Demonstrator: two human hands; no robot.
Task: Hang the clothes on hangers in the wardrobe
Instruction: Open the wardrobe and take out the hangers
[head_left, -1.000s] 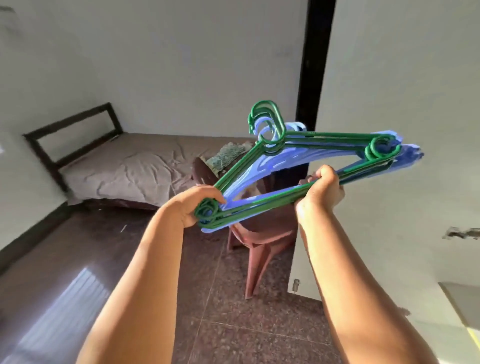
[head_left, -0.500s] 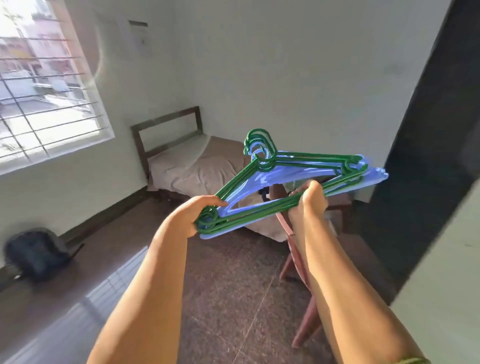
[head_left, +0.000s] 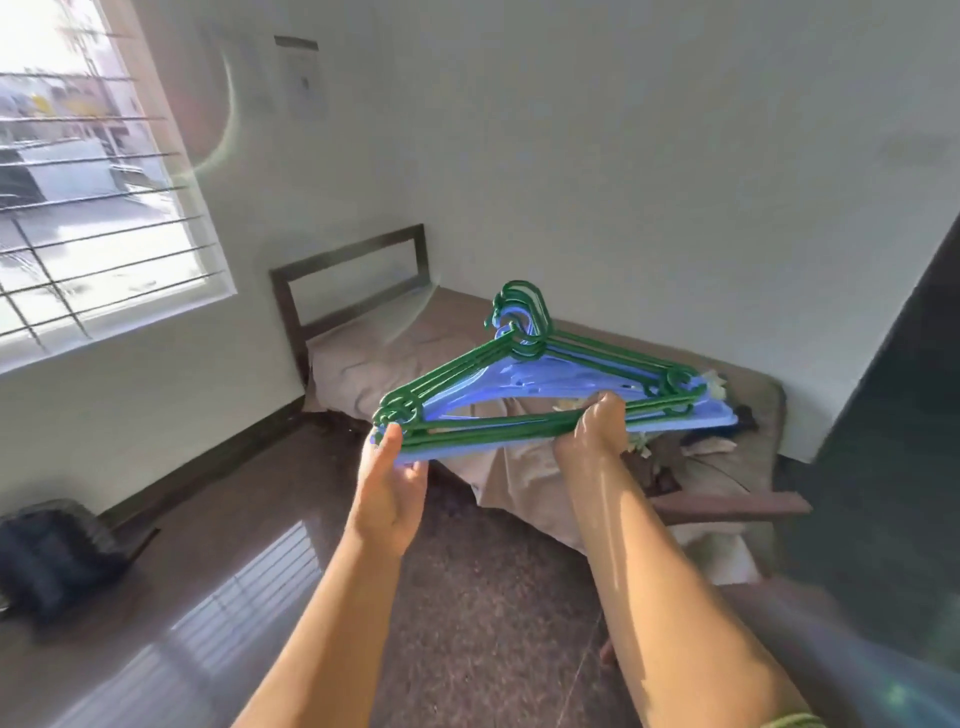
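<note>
I hold a stack of several green and blue plastic hangers (head_left: 519, 384) out in front of me, lying nearly flat with the hooks pointing away. My right hand (head_left: 592, 434) grips the bottom bars near the middle. My left hand (head_left: 389, 488) is under the stack's left corner, thumb up against it and fingers beneath the blue hanger. A small heap of clothes (head_left: 670, 457) lies on the bed (head_left: 374, 358) behind the hangers, partly hidden by my right hand. No wardrobe interior shows.
The bed has a dark headboard (head_left: 353, 270) against the far wall. A barred window (head_left: 88, 197) is at left, and a dark bag (head_left: 52, 556) sits on the floor below it. A brown chair edge (head_left: 727, 504) and a dark opening (head_left: 893, 415) stand at right.
My view has swung left from the white door and chair to the bed and window. The hanger stack has dropped lower and flatter. My left hand has slid from over the corner to beneath it.
</note>
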